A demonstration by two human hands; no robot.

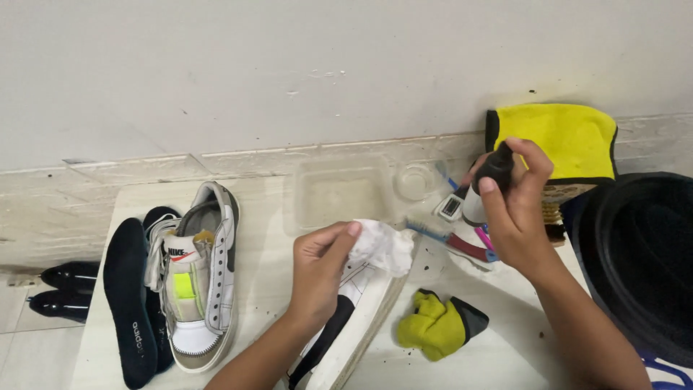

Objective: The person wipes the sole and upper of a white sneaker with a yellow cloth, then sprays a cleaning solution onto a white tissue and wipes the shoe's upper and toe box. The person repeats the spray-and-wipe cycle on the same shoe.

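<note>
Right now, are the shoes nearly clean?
Done: one sneaker is unlaced, with its insole out beside it. In hand: the left hand presses a white cloth on the other shoe; the right hand grips a black-capped bottle. Left: the brush lies unused.

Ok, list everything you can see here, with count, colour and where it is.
White sneaker with yellow-green tongue: one, left, on the table.
Dark insole: one, far left.
Black shoes: two, on the floor, left edge.
Clear plastic container: one, centre back.
Blue and red toothbrush: one, centre right.
Crumpled yellow cloth: one, front centre.
Yellow mitt with black trim: one, back right.
Black round tub: one, right edge.
White sneaker with black stripe: one, under the left hand.
White rag: one, in left hand.
Black-capped bottle: one, in right hand.
</note>
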